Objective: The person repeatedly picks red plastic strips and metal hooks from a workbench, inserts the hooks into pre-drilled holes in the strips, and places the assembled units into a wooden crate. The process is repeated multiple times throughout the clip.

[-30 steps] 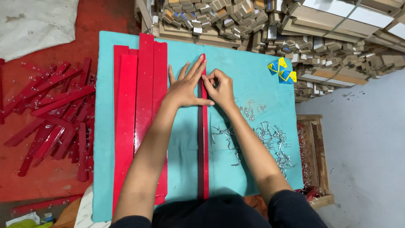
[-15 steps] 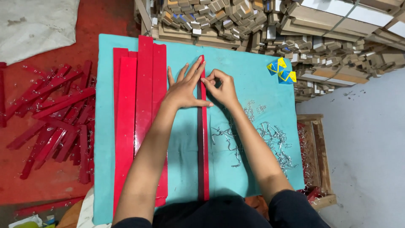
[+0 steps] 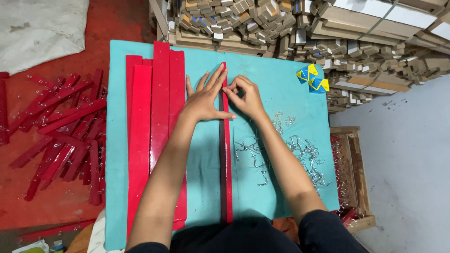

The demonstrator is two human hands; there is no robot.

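A long, narrow red strip [image 3: 227, 164] with a dark inner channel lies lengthwise on the teal table [image 3: 281, 93]. My left hand [image 3: 206, 98] rests flat on its far end with the fingers spread, pressing it down. Just to the right, my right hand [image 3: 247, 96] pinches something small at the strip's edge; what it pinches is too small to make out. A pile of small silver metal hooks [image 3: 300, 154] is scattered on the table to the right of the strip.
Several wide red strips [image 3: 154, 117] lie stacked on the table's left side. Many finished red strips [image 3: 61, 126] lie on the red floor at left. Stacked cardboard pieces [image 3: 290, 23] fill the back. Two yellow-and-blue packets [image 3: 313, 79] sit at the far right corner; a wooden crate [image 3: 351, 173] stands at right.
None of note: both hands stay at the far end of the narrow strip; my right fingers shift slightly at its edge.
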